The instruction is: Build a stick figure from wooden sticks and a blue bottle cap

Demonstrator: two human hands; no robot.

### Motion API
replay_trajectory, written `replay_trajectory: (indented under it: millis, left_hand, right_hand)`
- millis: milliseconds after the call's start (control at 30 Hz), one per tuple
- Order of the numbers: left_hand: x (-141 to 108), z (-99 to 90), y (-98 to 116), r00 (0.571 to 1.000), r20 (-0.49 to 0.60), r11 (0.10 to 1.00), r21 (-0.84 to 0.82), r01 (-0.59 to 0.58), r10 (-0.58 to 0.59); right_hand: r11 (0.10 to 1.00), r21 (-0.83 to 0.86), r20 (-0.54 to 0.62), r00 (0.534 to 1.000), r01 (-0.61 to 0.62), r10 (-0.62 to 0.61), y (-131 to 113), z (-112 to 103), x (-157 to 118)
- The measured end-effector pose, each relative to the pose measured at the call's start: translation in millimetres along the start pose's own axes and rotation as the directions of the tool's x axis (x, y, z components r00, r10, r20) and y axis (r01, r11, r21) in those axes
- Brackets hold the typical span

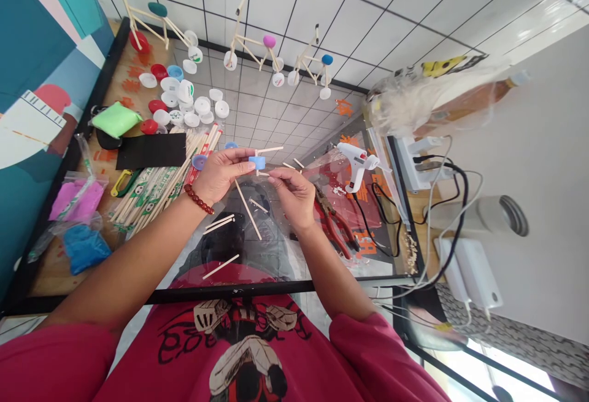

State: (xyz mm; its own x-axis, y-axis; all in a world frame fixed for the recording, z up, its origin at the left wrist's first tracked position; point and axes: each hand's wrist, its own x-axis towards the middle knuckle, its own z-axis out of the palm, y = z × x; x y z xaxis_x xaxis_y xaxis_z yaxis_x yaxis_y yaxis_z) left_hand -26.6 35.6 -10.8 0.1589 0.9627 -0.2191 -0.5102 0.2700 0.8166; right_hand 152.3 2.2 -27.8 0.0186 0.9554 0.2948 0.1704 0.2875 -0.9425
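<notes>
My left hand [226, 172], with a beaded bracelet at the wrist, pinches a blue bottle cap [257, 162] between thumb and fingers. A short wooden stick passes through the cap, and another stick [270, 150] reaches off to the right from its upper end. My right hand [293, 194] is closed, its thumb and forefinger pinching a short stick piece [263, 173] at the cap's lower side. Below the hands lie a long stick [248, 210] and several cut pieces on the glass tabletop. Just left of my left hand sits another blue cap [199, 162].
Three small stick-and-cap tricycle models [257, 52] stand along the back. White, red and blue caps [185, 92] are heaped at left, near chopsticks [154, 196] and clay packets [85, 248]. A white glue gun [355, 164], pliers [334, 221] and cables lie at right.
</notes>
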Motion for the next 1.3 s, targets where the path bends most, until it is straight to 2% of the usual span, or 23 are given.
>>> replay_trajectory:
  millis: [233, 500, 633, 733, 967, 1133, 1300]
  left_hand:
    - [0, 0.6, -1, 1.0, 0.002, 1.0, 0.018, -0.008, 0.008]
    - [0, 1.0, 1, 1.0, 0.006, 1.0, 0.027, -0.009, 0.009]
    - [0, 0.7, 0, 1.0, 0.006, 0.999, 0.031, -0.008, 0.008]
    - [0, 0.9, 0, 1.0, -0.007, 1.0, 0.02, 0.001, -0.001]
    - [-1, 0.9, 0, 1.0, -0.012, 1.0, 0.024, -0.001, 0.002]
    - [1, -0.6, -3, 0.999, -0.003, 0.996, 0.077, -0.054, 0.054]
    - [1, -2.5, -7, 0.994, 0.006, 0.975, 0.196, -0.11, 0.111]
  right_hand:
    - [0.998, 0.025, 0.004, 0.998, 0.06, -0.06, 0, 1, 1]
    - [0.999, -0.014, 0.011, 0.999, 0.037, -0.037, 0, 0, 1]
    - [0.999, 0.017, 0.001, 0.999, -0.038, 0.038, 3, 1, 0]
    - [0.986, 0.12, -0.002, 0.993, -0.113, 0.114, 4, 3, 0]
    - [0.971, 0.188, 0.019, 0.989, -0.149, 0.148, 2, 2, 2]
    - [0.978, 0.149, 0.053, 0.989, -0.147, 0.141, 9, -1, 2]
    - [0.993, 0.006, 0.107, 0.988, -0.114, 0.113, 19, -5, 1]
